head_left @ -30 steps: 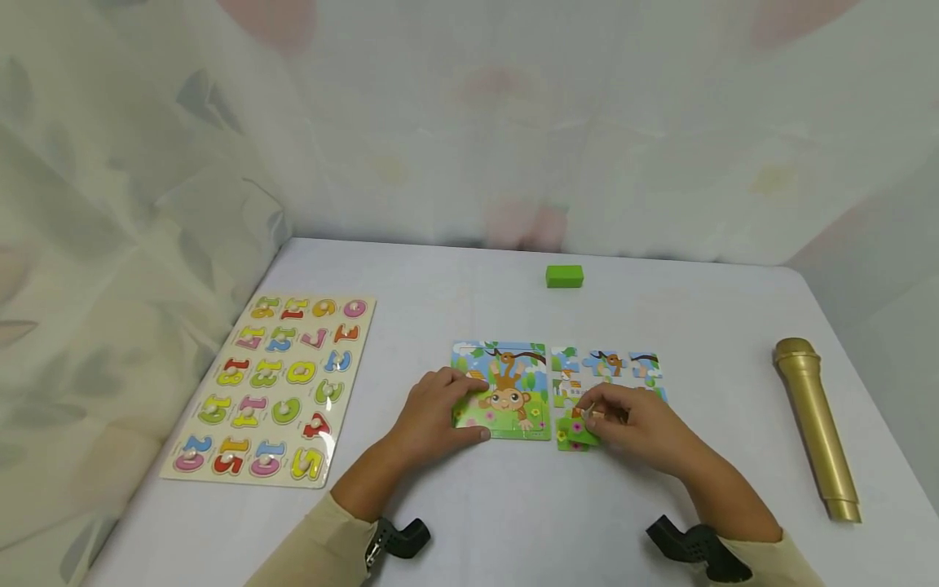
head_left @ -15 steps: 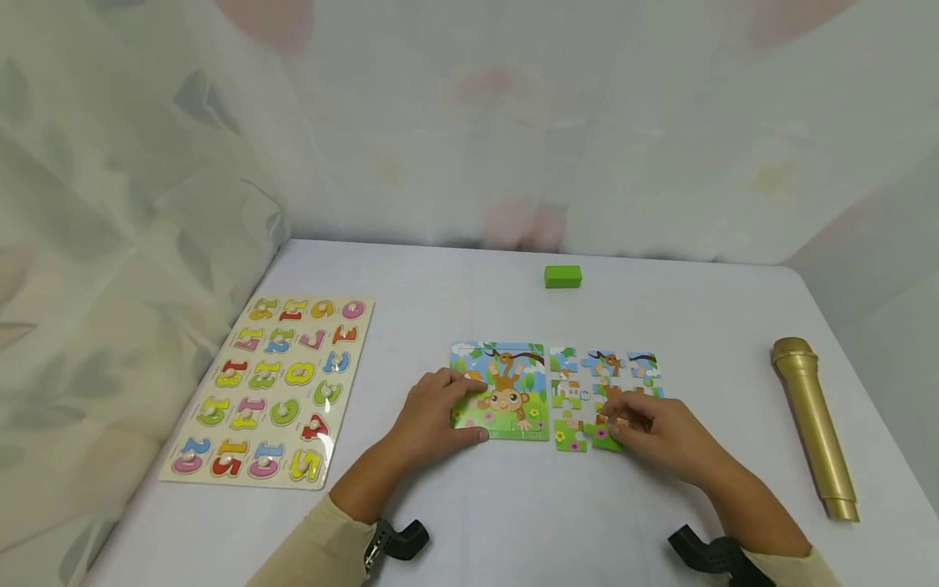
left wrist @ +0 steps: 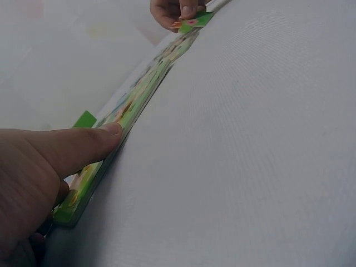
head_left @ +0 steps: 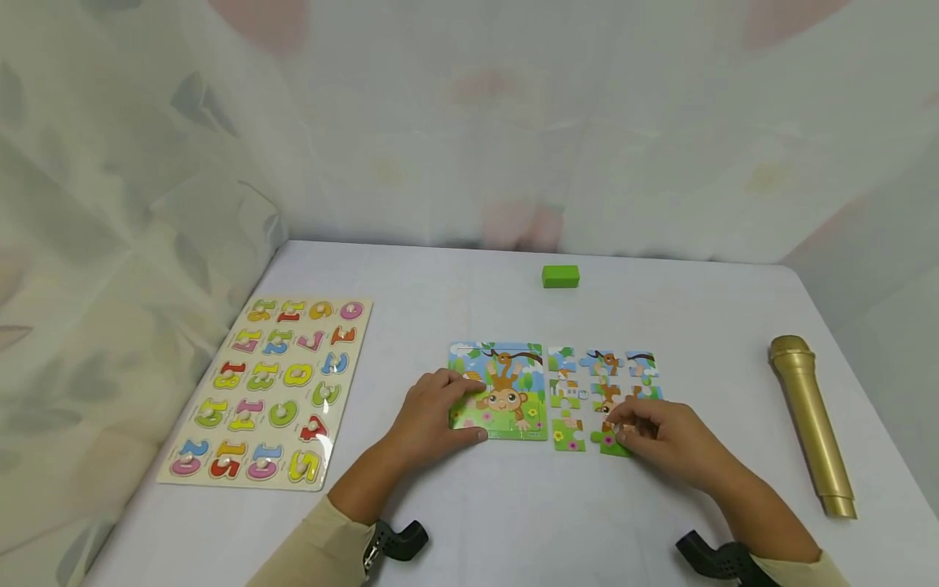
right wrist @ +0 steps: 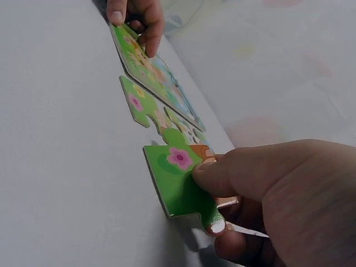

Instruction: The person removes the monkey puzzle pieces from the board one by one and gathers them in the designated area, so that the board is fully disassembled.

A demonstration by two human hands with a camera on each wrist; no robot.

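Note:
In the head view my left hand [head_left: 433, 414] rests at the left side of the monkey puzzle board [head_left: 524, 408], its thumb and index finger extended over the picture. The left wrist view shows that thumb lying on the board's front edge. My right hand [head_left: 663, 440] pinches a green puzzle piece [right wrist: 175, 167] with a pink flower, thumb on its printed face. The piece is slightly tilted at the front of the rows of loose pieces. To its left lies another green flowered piece [head_left: 568, 434]. My right fingers partly hide the pieces behind them.
A number peg board [head_left: 275, 391] lies on the left of the white table [head_left: 506, 522]. A green block [head_left: 561, 276] stands at the back, and a gold microphone-shaped tube [head_left: 814, 432] lies at the right. Several loose pieces [head_left: 604, 363] lie behind my right hand.
My right hand has moved right with the green piece, from over the left front piece to the spot beside it, and lowered it. The left hand stays on the board.

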